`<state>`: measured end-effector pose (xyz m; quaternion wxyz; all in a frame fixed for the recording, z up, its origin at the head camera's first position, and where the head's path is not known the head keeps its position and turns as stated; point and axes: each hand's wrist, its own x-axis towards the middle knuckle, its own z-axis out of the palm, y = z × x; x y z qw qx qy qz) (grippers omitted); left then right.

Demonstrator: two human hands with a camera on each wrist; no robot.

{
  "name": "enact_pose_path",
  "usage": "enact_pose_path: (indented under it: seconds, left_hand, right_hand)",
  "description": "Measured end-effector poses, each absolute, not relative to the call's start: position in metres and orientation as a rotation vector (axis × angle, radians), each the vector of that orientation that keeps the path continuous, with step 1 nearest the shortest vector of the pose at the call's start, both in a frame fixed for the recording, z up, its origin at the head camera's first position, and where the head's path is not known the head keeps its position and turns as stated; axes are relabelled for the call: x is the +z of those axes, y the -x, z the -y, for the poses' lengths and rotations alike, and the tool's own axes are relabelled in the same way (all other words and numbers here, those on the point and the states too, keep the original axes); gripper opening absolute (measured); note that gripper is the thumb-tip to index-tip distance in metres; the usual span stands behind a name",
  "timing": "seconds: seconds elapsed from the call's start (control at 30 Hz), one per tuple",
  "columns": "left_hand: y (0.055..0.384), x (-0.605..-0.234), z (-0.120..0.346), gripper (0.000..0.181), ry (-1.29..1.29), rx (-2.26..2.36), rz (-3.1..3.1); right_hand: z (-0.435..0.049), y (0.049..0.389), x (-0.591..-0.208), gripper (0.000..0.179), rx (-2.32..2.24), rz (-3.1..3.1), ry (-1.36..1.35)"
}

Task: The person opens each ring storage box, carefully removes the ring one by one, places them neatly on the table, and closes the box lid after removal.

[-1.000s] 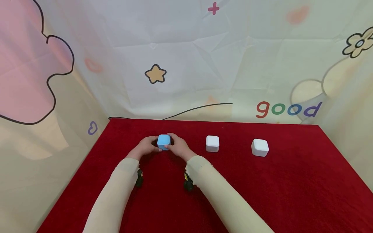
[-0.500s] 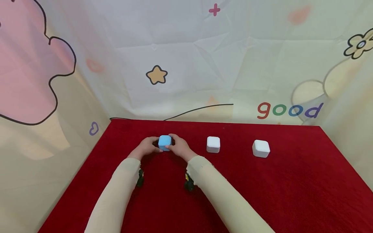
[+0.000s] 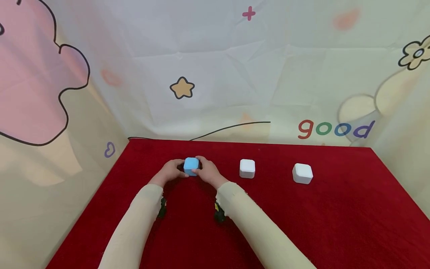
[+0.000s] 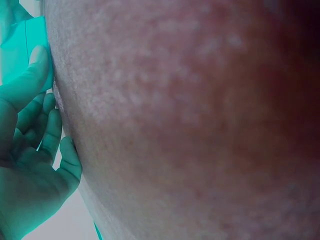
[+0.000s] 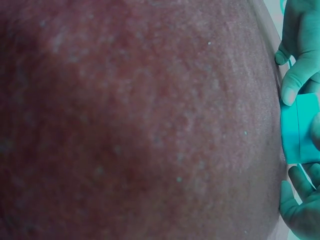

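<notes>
The rounded cube is plain light blue, though the wrist views tint it turquoise. The two blocks to its right, the nearer block and the farther block, are plain white. Under the cube spreads a solid deep-red cloth. In front of it, both sleeves are unpatterned cream; the right wrist device is blackish with a yellow patch. Behind the cube, the pale backdrop carries a black-outlined tan star and a magenta plus sign; leftward, a black-edged pink shape and purple heart; rightward, "good" lettering in red, green, blue and purple.
</notes>
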<state>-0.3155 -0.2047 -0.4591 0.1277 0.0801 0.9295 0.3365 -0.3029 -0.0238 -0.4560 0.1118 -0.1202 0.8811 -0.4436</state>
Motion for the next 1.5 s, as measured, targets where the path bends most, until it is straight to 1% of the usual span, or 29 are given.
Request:
enact_pose_path:
  seconds: [0.47,0.87,1.5]
  left_hand:
    - [0.3187,-0.4517,0.2005,0.061,-0.228,0.954,-2.692]
    - [0.3181,-0.4534,0.2029,0.061,-0.245,0.913,-2.702]
    - [0.315,-0.452,0.2037,0.063,-0.2,0.939,-2.698]
  right_hand:
    - [0.0223,0.3049,-0.4548,0.06,-1.298,-2.586,0.324]
    - [0.0249,0.3037,-0.4565,0.06,-1.3,-2.566,0.318]
    - [0.0252,0.305,-0.4548,0.061,-1.311,-2.535,0.289]
